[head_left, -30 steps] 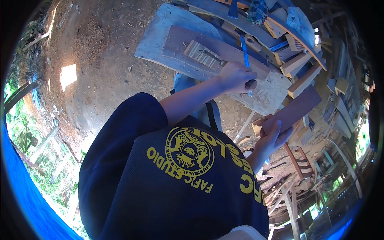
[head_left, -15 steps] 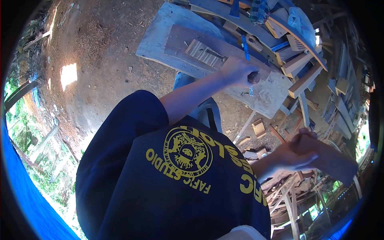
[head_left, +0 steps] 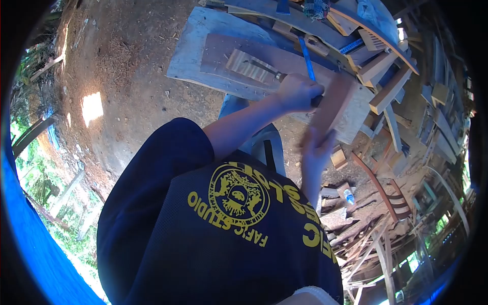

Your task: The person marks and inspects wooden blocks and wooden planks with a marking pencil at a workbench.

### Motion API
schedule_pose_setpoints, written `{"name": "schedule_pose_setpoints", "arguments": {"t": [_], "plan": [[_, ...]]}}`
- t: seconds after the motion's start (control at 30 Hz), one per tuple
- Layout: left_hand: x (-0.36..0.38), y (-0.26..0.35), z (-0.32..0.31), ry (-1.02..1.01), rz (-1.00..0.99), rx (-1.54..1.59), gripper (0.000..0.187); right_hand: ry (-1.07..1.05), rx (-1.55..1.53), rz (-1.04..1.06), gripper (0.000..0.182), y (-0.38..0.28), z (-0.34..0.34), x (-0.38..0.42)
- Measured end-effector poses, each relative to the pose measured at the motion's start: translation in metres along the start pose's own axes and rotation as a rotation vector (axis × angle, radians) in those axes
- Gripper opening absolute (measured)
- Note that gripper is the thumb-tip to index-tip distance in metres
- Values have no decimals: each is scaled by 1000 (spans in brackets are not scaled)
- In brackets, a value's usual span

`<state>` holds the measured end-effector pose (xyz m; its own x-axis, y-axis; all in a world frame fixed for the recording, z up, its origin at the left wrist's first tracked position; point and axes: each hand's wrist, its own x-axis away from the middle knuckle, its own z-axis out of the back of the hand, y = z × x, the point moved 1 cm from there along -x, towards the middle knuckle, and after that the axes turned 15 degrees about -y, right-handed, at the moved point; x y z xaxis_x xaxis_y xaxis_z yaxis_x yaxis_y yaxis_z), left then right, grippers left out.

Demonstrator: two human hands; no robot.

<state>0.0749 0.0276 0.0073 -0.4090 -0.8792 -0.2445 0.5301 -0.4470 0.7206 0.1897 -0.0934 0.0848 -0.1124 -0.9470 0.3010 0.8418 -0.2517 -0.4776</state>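
The left hand (head_left: 297, 93) is closing tight around the dark handle of a chisel (head_left: 274, 74). Its thin metal blade is lying over a small pale block with grooves (head_left: 247, 66). That block is sitting on a brown plank (head_left: 223, 48), and the plank is lying on a big pale board (head_left: 190, 43) on top of the workbench.

The right hand (head_left: 316, 147) is wrapping its fingers around the bottom end of a reddish-brown wood piece (head_left: 333, 104). The piece is tilting up and reaching just beside the left hand. This hand is blurry, so it is hard to see each finger.

A blue pencil (head_left: 306, 57) is sticking up just behind the left hand. A pile of cut wood pieces (head_left: 391, 86) is lying on the far side of the bench. A small wood block (head_left: 338, 156) is sitting on the dirt ground below.
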Motion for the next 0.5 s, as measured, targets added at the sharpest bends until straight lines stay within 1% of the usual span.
{"name": "schedule_pose_setpoints", "arguments": {"t": [0.03, 0.1, 0.2, 0.23, 0.27, 0.33, 0.37, 0.43, 0.5], "plan": [[5, 2, -10, -12, -3, 6, 25, -165, -550, -233, 40, -36, 14, 1], [8, -3, -24, -5, -75, -40, 25, -182, -886, -249, 38, -6, 25, 0], [7, -4, -26, -53, -69, -86, 23, 220, -947, -114, 39, 16, 69, -6], [6, -3, -26, -59, -67, -86, 23, 348, -946, -85, 43, 16, 78, -7], [4, -3, -24, -43, -73, -78, 22, 524, -921, -108, 53, 11, 70, -6], [4, -5, -22, -28, -78, -73, 22, 156, -570, 147, 44, 91, -10, 10], [5, -9, -23, -30, -63, -76, 21, -245, -956, -121, 39, 2, -4, 8], [6, -6, -22, -40, -54, -67, 20, -255, -1133, -321, 41, -24, 12, 9], [6, -3, -15, -44, -33, -115, 20, -66, -1109, -194, 39, 2, 27, 4]]}}
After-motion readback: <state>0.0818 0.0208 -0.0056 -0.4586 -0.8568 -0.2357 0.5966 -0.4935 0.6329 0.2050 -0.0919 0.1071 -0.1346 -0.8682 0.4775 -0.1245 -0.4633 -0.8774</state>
